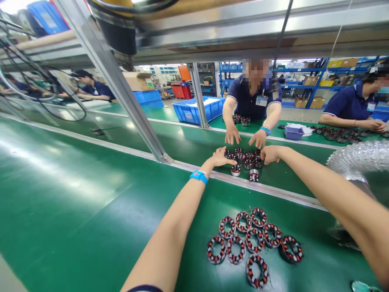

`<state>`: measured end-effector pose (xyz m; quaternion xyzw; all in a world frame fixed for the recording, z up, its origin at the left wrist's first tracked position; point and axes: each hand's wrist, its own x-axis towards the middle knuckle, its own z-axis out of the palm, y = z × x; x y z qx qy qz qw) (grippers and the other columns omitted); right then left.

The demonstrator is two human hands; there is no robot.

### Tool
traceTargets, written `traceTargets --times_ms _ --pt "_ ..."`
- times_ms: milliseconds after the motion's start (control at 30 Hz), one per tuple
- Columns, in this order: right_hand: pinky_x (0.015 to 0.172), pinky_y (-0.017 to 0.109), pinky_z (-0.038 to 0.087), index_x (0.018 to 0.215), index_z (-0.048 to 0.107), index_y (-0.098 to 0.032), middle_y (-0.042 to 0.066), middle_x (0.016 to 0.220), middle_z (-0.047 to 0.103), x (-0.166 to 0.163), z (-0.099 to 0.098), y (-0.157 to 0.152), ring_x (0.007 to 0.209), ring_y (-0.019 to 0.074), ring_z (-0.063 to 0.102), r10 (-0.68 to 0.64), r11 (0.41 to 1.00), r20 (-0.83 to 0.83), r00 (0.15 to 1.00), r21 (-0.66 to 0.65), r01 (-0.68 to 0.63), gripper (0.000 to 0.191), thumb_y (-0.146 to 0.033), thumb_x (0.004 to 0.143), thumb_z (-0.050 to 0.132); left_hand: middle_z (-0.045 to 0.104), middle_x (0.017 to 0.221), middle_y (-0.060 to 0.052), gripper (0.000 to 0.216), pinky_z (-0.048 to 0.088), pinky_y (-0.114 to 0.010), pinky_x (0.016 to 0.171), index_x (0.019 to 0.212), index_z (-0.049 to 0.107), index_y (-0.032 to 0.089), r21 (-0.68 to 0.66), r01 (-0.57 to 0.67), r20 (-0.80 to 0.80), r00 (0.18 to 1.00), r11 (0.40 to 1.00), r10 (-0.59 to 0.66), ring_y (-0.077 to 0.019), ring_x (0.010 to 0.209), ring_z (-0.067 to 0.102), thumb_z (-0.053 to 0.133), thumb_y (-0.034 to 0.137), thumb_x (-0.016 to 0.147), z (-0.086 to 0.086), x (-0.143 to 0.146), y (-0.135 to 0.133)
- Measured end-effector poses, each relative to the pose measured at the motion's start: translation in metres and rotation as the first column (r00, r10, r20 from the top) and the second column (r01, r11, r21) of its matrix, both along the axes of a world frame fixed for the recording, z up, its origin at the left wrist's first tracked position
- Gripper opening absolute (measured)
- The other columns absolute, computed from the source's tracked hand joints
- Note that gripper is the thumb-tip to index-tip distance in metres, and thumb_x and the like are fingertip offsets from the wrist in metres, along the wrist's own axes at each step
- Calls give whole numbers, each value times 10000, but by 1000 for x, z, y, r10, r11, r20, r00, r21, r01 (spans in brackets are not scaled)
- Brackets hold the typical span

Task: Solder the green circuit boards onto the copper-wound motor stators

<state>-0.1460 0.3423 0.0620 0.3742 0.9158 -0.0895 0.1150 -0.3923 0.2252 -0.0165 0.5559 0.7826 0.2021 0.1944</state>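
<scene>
A cluster of motor stators point(248, 163), metal rings with dark and reddish windings, sits on the green surface beyond a metal rail. My left hand point(221, 157) is at the cluster's left side, thumb and fingers apart, close to or touching the nearest ones. At the right side is my right hand point(271, 154), its fingers curled in against the cluster; what they grip, if anything, is hidden. One stator point(254, 175) stands on its side by the rail. Nearer to me, several wound stators point(255, 240) with copper coils lie flat on the green bench.
Facing me, a co-worker's two hands point(232, 134) reach toward the same cluster. A metal rail point(273, 192) crosses the bench, and a slanted metal post point(121, 81) rises at left. A silver flexible duct point(360, 158) is at right. Overhead hangs a dark tool point(117, 34).
</scene>
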Motion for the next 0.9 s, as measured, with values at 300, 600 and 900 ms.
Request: traceTargets --times_ms 300,600,900 --pt "878 432 532 1228 551 -175 89 1243 576 -63 -37 8 1052 216 605 -1 999 -4 1000 33 1 350 -355 930 579 411 1449 -125 503 376 -571 1048 1362 459 193 -125 106 -227 965 986 -133 -315 1280 446 570 401 918 10 -4 54" --pt "910 463 513 1261 529 -178 96 1285 549 -96 -55 8 1099 236 584 -58 996 84 995 -56 63 388 -365 926 582 478 1393 -135 930 283 -532 1092 1392 420 276 -236 107 -331 925 966 -183 -400 1262 457 748 597 583 -11 1 55" --pt "931 652 380 1392 391 -272 154 1418 375 -133 -65 -18 1300 447 359 -215 977 143 966 39 212 820 -500 689 746 504 1333 -174 837 378 -504 1000 1336 476 221 -192 -47 -348 937 980 -23 -420 1185 505 716 541 602 -8 0 39"
